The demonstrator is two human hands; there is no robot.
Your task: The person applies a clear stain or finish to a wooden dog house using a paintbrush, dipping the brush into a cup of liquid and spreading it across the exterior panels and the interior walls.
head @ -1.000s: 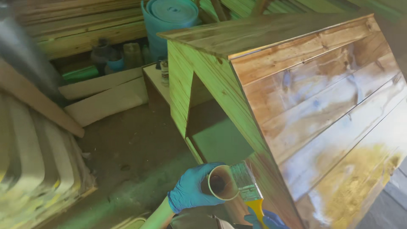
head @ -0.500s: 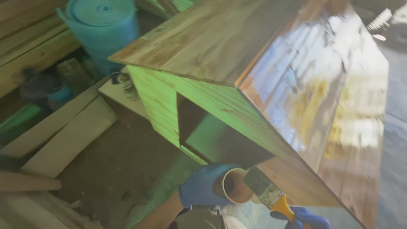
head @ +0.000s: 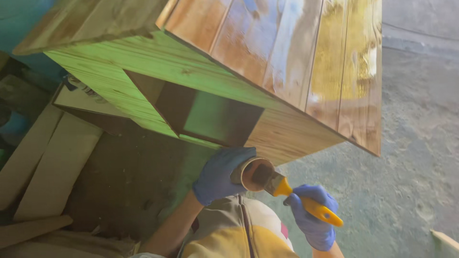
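Head view: the left hand (head: 221, 174), blue-gloved, has its fingers wrapped around a small open can (head: 252, 173) just below the wooden box (head: 267, 71). The right hand (head: 313, 217) grips the yellow-handled brush (head: 296, 196), bristles inside the can. Advisable: load lightly and wipe excess on the rim.

1. daylight falls from the upper right, and the wet planks of the wooden cabinet (head: 306, 62) glare white and yellow.
2. the cabinet's recess and the floor (head: 129, 181) beneath lie in deep shadow.
3. the left edge is dim and soft; overall slightly blurred.
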